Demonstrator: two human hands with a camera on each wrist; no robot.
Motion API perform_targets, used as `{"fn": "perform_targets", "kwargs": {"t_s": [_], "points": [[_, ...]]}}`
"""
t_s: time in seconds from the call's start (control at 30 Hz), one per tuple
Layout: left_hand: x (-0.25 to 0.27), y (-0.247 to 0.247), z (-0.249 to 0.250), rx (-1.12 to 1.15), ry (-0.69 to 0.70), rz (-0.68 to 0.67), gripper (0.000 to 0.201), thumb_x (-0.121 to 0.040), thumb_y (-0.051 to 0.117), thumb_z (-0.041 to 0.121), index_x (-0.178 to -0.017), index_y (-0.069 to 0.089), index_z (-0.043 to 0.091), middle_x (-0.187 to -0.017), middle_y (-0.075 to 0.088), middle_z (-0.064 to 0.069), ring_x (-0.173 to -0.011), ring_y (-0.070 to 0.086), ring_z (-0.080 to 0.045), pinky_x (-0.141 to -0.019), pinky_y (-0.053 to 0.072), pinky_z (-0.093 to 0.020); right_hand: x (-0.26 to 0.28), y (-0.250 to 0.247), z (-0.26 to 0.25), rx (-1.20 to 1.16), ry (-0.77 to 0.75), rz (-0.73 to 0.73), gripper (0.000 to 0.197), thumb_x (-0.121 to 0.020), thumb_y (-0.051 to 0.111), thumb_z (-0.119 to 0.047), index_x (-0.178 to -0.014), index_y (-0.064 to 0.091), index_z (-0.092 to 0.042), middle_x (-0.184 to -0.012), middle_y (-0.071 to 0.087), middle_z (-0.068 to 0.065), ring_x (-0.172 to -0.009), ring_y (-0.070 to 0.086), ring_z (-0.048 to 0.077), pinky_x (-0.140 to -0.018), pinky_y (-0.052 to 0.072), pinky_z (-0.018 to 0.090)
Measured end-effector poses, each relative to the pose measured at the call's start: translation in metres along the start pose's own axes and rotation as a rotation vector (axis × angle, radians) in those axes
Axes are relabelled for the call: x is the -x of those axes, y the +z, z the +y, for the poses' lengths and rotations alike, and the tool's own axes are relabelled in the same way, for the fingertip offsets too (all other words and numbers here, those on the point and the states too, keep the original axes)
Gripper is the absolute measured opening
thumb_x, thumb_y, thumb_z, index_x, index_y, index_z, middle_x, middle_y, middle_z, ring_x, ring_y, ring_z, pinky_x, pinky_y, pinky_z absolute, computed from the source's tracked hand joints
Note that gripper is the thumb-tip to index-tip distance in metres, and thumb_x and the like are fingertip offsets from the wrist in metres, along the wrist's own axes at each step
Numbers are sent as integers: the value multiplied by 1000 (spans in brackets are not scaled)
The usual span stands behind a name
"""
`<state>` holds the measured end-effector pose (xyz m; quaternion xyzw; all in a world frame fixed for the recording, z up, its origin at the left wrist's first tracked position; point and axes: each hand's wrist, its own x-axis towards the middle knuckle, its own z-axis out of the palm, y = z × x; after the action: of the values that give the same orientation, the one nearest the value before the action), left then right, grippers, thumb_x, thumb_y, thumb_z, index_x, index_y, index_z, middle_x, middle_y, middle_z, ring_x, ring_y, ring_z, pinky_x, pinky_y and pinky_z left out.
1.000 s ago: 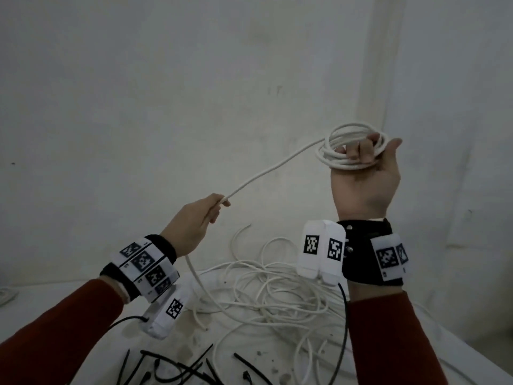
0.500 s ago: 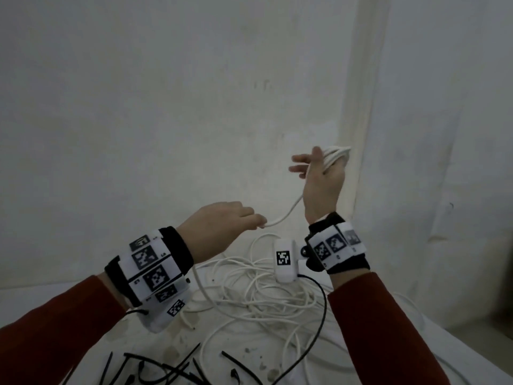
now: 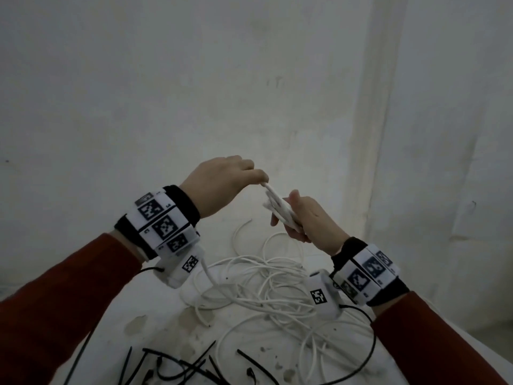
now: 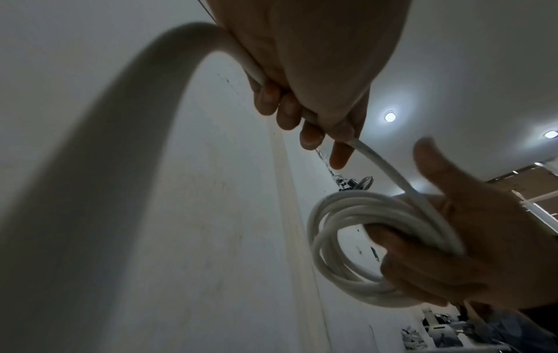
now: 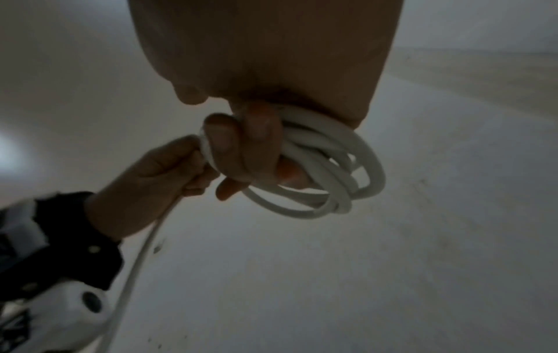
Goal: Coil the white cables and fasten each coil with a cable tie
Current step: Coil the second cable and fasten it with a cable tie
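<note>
Head view, coil: a coil of white cable point(image 3: 279, 211) sits in the air above the counter, between the two hands, several loops stacked together.
Right hand: the right hand point(image 3: 308, 220) holds the coil, fingers curled through the loops point(image 5: 317, 167) and thumb raised beside them.
Left hand: the left hand point(image 3: 222, 184) pinches the free strand of the white cable point(image 4: 389, 172) just above the coil, fingers and thumb closed on it; the strand runs through the palm and arcs away behind the wrist.
Hands, relation: fingertips of the two hands nearly meet at the top of the coil.
Loose cables: a tangle of white cables point(image 3: 261, 290) lies on the counter below the hands.
Cable ties: black cable ties point(image 3: 177, 365) lie scattered at the near edge of the counter, apart from the coil.
Counter: white counter point(image 3: 155, 326), stained in patches.
Wrists: marker bands on both wrists over red sleeves point(image 3: 55, 301).
Wall: plain white wall point(image 3: 194, 93) behind.
</note>
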<state>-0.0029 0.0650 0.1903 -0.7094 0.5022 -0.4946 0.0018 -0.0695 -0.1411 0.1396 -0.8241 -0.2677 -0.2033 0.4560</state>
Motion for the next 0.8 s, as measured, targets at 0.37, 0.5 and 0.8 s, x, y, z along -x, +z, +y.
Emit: {"fn": "perform_targets", "kwargs": {"t_s": [0.37,0.5,0.8], "points": [[-14,21,0,466,-315,158,37,-98,35,37,-105,60,11,-77,59,4,-69,53,-14,-64,39,-24,-8,-14,-35,-587,61,180,57,-84,36,-59,-54,54,-13,-30,25,-6,-26,17,8,-40,10,24],[-9,38,8,595,-534,226,24,-102,35,20,-103,56,10,-68,47,13,-63,48,0,-59,34,-6,-9,-28,-48,-766,44,253,63,-91,30,-58,-53,55,-15,-27,25,-7,-24,15,6,-36,9,21],[24,110,38,969,-810,128,25,-102,35,20,-83,51,24,-65,43,4,-49,37,-6,-50,31,-22,-17,-74,-68,-1029,-148,489,67,-101,23,-49,-55,59,-16,-28,26,-6,-24,19,7,-34,20,18]]}}
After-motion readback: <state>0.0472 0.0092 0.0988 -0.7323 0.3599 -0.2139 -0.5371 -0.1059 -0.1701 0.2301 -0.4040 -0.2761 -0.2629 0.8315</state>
